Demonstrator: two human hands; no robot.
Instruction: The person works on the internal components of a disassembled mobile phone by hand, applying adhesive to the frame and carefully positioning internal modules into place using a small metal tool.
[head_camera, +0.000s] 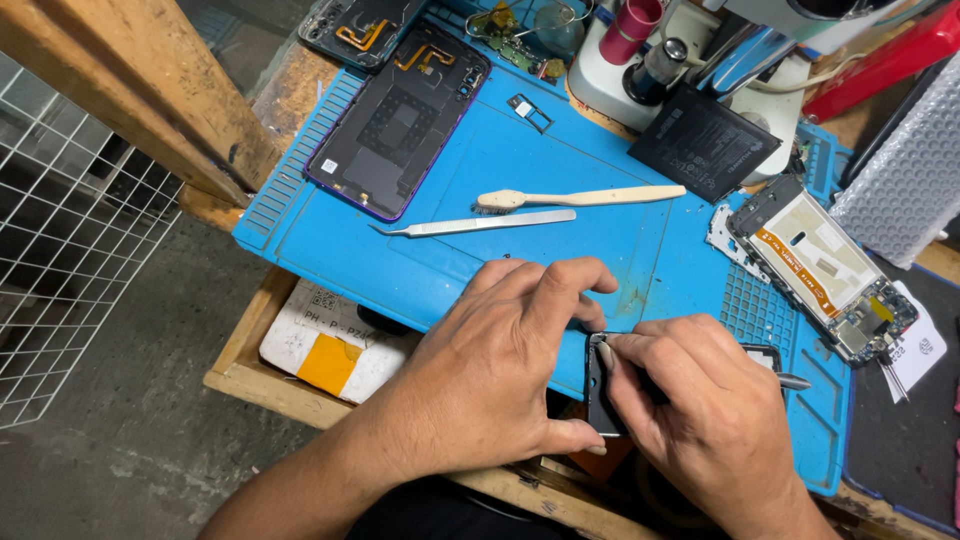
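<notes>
Evidently the step in hand was close work on a small dark phone part, pinched between both hands at the near edge of the blue repair mat. The left hand curled over it from the left, its thumb under the part's lower end and its fingers bent across the top. The right hand gripped the part's right side, fingertips closed narrowly on its upper edge, with a thin metal tool tip poking out beyond the knuckles toward the mat's right rim; how that tool was held could not be made out.

Farther up the mat lay steel tweezers and, just beyond them, a wooden-handled brush. A phone back cover rested at the mat's far left corner, a black battery near the far right, beside the microscope base. An opened phone frame lay at the mat's right side.

By my judgement, the next move called for a steady pinch from the left hand while the right worked the upper edge gently, since a part this thin could bend or slip.
</notes>
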